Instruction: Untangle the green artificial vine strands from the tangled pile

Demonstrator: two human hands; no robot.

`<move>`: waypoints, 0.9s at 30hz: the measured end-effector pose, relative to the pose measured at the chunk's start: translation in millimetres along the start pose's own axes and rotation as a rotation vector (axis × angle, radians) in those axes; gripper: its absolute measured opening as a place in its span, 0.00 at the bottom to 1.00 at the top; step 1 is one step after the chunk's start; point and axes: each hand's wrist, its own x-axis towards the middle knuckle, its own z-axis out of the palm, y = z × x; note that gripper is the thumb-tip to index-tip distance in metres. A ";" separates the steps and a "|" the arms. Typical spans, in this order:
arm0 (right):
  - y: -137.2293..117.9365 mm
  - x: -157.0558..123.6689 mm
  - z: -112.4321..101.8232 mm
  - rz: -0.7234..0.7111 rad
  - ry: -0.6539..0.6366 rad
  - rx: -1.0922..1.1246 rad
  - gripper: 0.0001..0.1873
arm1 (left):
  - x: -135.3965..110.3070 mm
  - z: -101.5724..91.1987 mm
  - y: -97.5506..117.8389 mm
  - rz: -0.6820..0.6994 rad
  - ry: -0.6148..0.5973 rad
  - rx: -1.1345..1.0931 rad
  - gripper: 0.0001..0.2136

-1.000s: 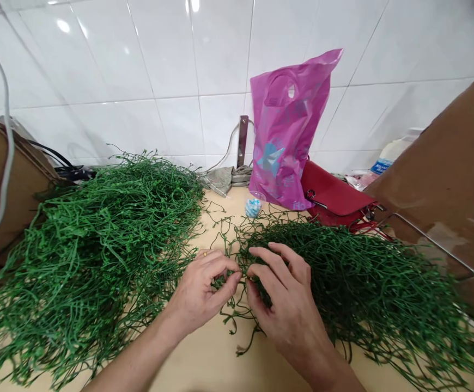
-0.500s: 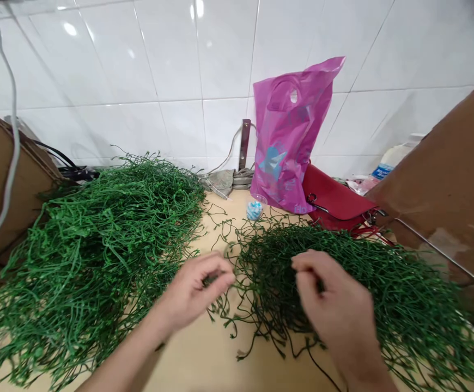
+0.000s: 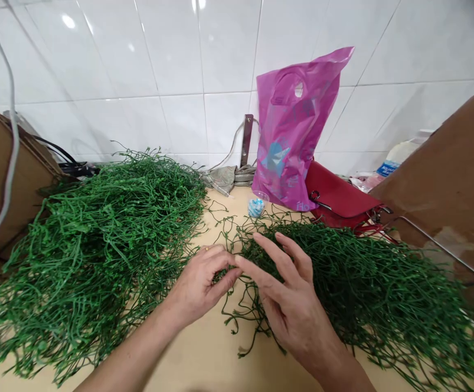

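Note:
My left hand (image 3: 206,283) is closed in a pinch over the tan table, between two heaps of thin green plastic stems. Whatever its fingertips hold is too small or hidden to make out. My right hand (image 3: 292,296) has its fingers stretched and spread, with the index fingertip meeting the left fingertips; its thumb is mostly hidden. Beneath and behind the right hand lies the darker right heap of stems (image 3: 384,288). The brighter left heap of stems (image 3: 110,245) spreads beside my left forearm. Several loose stems (image 3: 245,343) straggle over the table near both hands.
A small clear cup (image 3: 256,206) of blue and white bits stands behind the hands. Farther back are a purple plastic bag (image 3: 292,141) and a red handbag (image 3: 339,196) near the tiled wall. Brown cardboard (image 3: 445,196) rises at right, and a cardboard box (image 3: 12,179) at left.
My right hand has moved left from over the right heap to my left fingertips, and its fingers have spread out. The left hand stays pinched in nearly the same place.

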 end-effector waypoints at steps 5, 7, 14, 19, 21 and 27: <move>-0.3 -1.9 8.7 0.061 0.013 -0.021 0.15 | -0.5 4.7 0.5 0.016 -0.062 -0.010 0.07; -1.0 -1.6 9.6 0.071 0.022 0.001 0.12 | -1.3 6.4 -0.3 0.043 -0.066 0.005 0.07; -5.4 1.1 6.3 0.088 -0.075 0.093 0.15 | -1.6 7.2 -4.2 0.110 -0.068 0.100 0.09; -5.8 0.1 12.8 0.044 -0.087 0.085 0.17 | -1.9 7.1 -4.4 0.137 -0.073 0.151 0.11; -4.8 -0.8 14.8 0.066 -0.108 0.081 0.12 | -2.5 6.9 -3.7 0.140 -0.068 0.174 0.11; -12.2 0.7 3.2 0.163 -0.166 0.199 0.16 | -1.5 -2.0 -0.6 0.063 -0.102 -0.066 0.18</move>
